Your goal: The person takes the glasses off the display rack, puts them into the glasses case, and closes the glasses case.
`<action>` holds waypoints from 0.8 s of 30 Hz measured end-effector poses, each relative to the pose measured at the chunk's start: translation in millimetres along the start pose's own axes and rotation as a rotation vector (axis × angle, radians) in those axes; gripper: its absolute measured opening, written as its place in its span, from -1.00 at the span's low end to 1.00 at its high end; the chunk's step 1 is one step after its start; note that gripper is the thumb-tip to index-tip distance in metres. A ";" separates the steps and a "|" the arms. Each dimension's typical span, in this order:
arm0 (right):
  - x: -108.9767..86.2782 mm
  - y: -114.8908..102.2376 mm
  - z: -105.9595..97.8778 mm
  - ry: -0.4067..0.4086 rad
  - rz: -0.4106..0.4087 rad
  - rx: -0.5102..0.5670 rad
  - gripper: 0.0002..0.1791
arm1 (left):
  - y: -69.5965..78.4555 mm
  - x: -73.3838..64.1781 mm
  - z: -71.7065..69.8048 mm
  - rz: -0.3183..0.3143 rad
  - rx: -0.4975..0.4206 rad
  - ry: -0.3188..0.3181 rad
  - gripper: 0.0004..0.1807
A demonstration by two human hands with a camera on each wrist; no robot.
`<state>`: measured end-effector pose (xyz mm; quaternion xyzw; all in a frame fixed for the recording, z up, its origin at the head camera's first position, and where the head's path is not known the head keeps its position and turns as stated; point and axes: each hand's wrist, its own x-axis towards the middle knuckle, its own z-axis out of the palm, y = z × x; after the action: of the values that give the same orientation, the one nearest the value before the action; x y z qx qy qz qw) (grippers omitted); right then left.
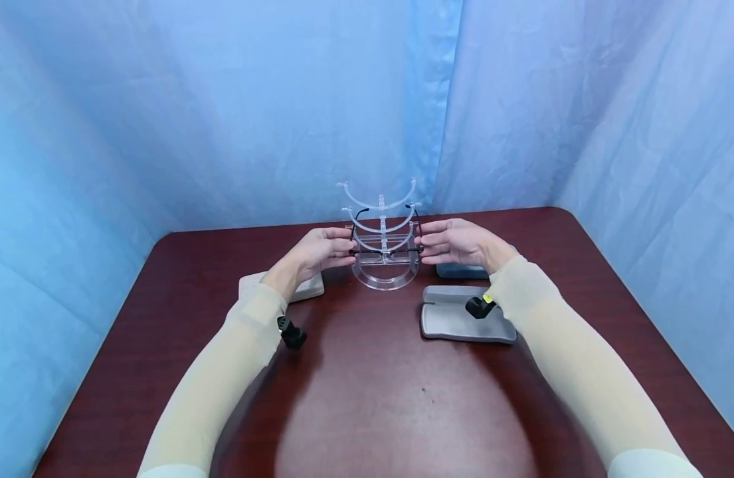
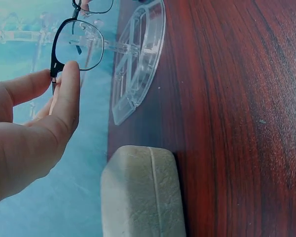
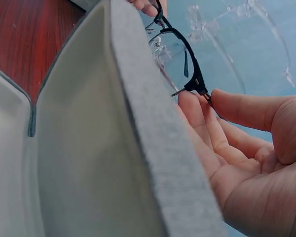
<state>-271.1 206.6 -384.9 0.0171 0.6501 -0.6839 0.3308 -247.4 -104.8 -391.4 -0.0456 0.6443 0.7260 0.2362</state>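
Black-framed eyeglasses [image 2: 59,47] are held at the clear acrylic display stand [image 1: 383,226], lenses facing the person and temples reaching back toward its arms. My left hand [image 1: 321,254] pinches the left hinge corner between thumb and fingers. On the opposite side my right hand [image 1: 459,242] pinches the right hinge corner of the glasses, whose frame [image 3: 197,81] shows in the right wrist view. The stand has several curved arms one above another on a rounded base [image 2: 150,64]. Whether the glasses rest on an arm, I cannot tell.
An open grey glasses case [image 1: 462,322] lies below my right hand, its pale inside [image 3: 89,128] close to the right wrist camera. A blue-grey case [image 1: 462,271] sits behind it. A beige case [image 2: 143,192] lies under my left wrist. Blue curtains [image 1: 253,99] surround the table.
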 end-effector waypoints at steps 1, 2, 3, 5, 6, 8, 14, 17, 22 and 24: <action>-1.1 -1.3 0.7 -0.001 -0.009 -0.003 -0.40 | 1.4 -1.5 -0.1 0.007 0.003 -0.004 -0.45; -2.2 -2.8 1.7 -0.002 -0.015 -0.007 -0.39 | 3.0 -3.3 -0.3 0.013 0.007 -0.010 -0.45; -3.7 -4.5 2.6 -0.005 -0.020 -0.013 -0.38 | 4.5 -5.2 -0.4 0.017 0.011 -0.014 -0.45; -7.6 -8.2 4.6 -0.013 -0.023 -0.011 -0.35 | 7.9 -10.0 -0.4 0.024 0.020 -0.023 -0.46; -10.3 -9.8 5.1 -0.019 -0.025 -0.013 -0.33 | 9.7 -12.2 0.1 0.027 0.024 -0.029 -0.46; -15.3 -12.2 5.8 -0.031 -0.027 -0.011 -0.30 | 13.0 -16.8 1.4 0.033 0.032 -0.039 -0.45; -26.8 -10.6 5.3 -0.040 -0.029 0.023 -0.26 | 16.4 -29.5 4.4 0.029 0.023 -0.091 -0.39; -34.4 -8.4 7.3 -0.041 -0.033 0.026 -0.24 | 14.2 -38.3 4.8 0.019 0.013 -0.108 -0.36; -52.4 -1.8 16.4 -0.054 -0.063 0.027 -0.20 | 8.1 -53.8 5.2 0.020 -0.008 -0.124 -0.34; -60.4 2.3 20.9 -0.067 -0.080 0.038 -0.19 | 5.4 -60.6 5.2 0.024 -0.019 -0.136 -0.32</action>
<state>-214.4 213.9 -356.3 -0.0253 0.6257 -0.7089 0.3245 -194.7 -117.4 -363.1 0.0096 0.6203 0.7362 0.2703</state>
